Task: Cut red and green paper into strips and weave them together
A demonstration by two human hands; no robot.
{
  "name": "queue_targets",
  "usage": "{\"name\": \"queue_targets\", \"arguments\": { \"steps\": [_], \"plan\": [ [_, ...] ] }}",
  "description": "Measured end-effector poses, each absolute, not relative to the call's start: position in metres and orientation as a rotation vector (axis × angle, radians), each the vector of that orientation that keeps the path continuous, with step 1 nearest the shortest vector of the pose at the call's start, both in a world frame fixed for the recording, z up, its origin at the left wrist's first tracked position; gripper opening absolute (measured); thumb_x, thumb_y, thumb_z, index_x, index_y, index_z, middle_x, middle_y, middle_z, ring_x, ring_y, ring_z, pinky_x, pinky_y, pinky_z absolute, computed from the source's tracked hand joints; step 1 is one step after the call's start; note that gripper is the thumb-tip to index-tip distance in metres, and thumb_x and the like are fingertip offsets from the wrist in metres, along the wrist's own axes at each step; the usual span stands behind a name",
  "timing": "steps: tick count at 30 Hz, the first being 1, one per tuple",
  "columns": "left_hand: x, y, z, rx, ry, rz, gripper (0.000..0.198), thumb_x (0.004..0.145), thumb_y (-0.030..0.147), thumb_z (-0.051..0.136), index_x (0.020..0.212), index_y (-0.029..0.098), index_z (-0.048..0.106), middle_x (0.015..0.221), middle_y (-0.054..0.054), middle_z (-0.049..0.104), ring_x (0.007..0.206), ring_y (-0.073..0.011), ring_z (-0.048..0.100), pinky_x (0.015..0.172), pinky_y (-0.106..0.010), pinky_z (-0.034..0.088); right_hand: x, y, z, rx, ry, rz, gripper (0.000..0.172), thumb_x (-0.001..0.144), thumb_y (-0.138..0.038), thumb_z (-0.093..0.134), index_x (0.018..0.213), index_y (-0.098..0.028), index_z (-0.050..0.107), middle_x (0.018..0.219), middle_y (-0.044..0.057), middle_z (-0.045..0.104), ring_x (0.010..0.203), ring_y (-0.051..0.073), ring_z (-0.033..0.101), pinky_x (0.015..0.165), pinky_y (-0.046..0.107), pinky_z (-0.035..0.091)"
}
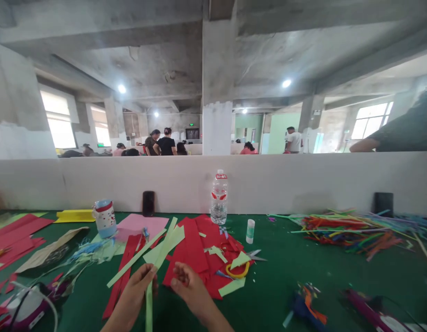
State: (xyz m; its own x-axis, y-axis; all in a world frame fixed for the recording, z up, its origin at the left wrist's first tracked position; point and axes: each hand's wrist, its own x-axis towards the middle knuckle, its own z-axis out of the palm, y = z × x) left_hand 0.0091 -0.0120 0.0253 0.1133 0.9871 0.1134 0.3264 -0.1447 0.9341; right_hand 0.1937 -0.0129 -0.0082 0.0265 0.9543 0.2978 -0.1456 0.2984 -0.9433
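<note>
My left hand (139,290) pinches a long light green paper strip (164,249) between thumb and fingers. The strip slants up and away over the table, and its lower end hangs below the hand. Just to the right, my right hand (190,288) is half curled, fingers and thumb apart, with nothing visible in it. Red paper sheets (189,249) lie in front of both hands. Scissors with a yellow handle (239,274) rest on the red paper, among light green scraps. Another narrow green strip (130,263) lies to the left of the held one.
A water bottle (219,203) stands by the low white partition (285,180), with a glue stick (250,231) nearer. Left are a mug (104,219), pink paper (140,224) and a phone (149,203). Colourful pipe cleaners (348,230) pile up at right. Purple glue guns (368,311) flank the table; people are beyond the partition.
</note>
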Motion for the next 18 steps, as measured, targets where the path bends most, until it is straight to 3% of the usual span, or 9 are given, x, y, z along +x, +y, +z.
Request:
{"name": "queue_targets", "arguments": {
  "steps": [2, 5, 8, 11, 18],
  "plan": [
    [0.025, -0.003, 0.017, 1.636, 1.319, 1.016, 0.048, 0.096, 0.064, 0.042, 0.091, 0.019, 0.059, 0.07, 0.003, 0.06, 0.062, -0.0132, 0.063, 0.061, -0.03, 0.053, 0.178, 0.003, -0.007, -0.834, -1.18, 1.135, 0.072, 0.062, -0.074, 0.078, 0.107, -0.018, 0.073, 0.095, 0.009, 0.073, 0.087, 0.025, 0.07, 0.077, 0.036, 0.056],
    [0.034, 0.018, 0.008, 1.771, 1.377, 0.926, 0.035, 0.096, 0.05, 0.055, 0.091, 0.016, 0.063, 0.076, 0.003, 0.063, 0.064, -0.012, 0.062, 0.063, -0.03, 0.054, 0.171, 0.023, -0.006, -0.821, -1.067, 1.213, 0.062, 0.07, -0.076, 0.07, 0.082, -0.016, 0.071, 0.071, 0.004, 0.067, 0.068, 0.019, 0.064, 0.068, 0.031, 0.053],
    [0.015, 0.048, 0.007, 1.916, 1.539, 0.874, 0.028, 0.096, 0.042, 0.059, 0.109, 0.017, 0.064, 0.106, -0.004, 0.068, 0.091, -0.018, 0.066, 0.081, -0.039, 0.056, 0.182, 0.036, -0.011, -0.855, -0.905, 1.206, 0.062, 0.07, -0.08, 0.067, 0.071, -0.018, 0.064, 0.063, 0.0, 0.061, 0.06, 0.015, 0.056, 0.062, 0.028, 0.048],
    [-0.023, 0.081, 0.009, 1.964, 1.876, 0.773, 0.036, 0.094, 0.037, 0.062, 0.125, 0.02, 0.058, 0.131, -0.009, 0.06, 0.113, -0.0247, 0.061, 0.094, -0.048, 0.052, 0.195, 0.043, -0.021, -0.89, -0.805, 1.212, 0.063, 0.061, -0.08, 0.073, 0.069, -0.019, 0.062, 0.062, 0.001, 0.062, 0.06, 0.016, 0.056, 0.062, 0.028, 0.046],
    [-0.063, 0.125, -0.007, 1.982, 2.191, 0.308, 0.036, 0.093, 0.037, 0.064, 0.124, 0.019, 0.059, 0.126, -0.008, 0.062, 0.108, -0.0236, 0.064, 0.09, -0.046, 0.055, 0.193, 0.044, -0.025, -0.958, -0.805, 1.316, 0.07, 0.048, -0.083, 0.076, 0.071, -0.018, 0.065, 0.052, 0.001, 0.06, 0.049, 0.015, 0.052, 0.05, 0.026, 0.038]
  ]
}}
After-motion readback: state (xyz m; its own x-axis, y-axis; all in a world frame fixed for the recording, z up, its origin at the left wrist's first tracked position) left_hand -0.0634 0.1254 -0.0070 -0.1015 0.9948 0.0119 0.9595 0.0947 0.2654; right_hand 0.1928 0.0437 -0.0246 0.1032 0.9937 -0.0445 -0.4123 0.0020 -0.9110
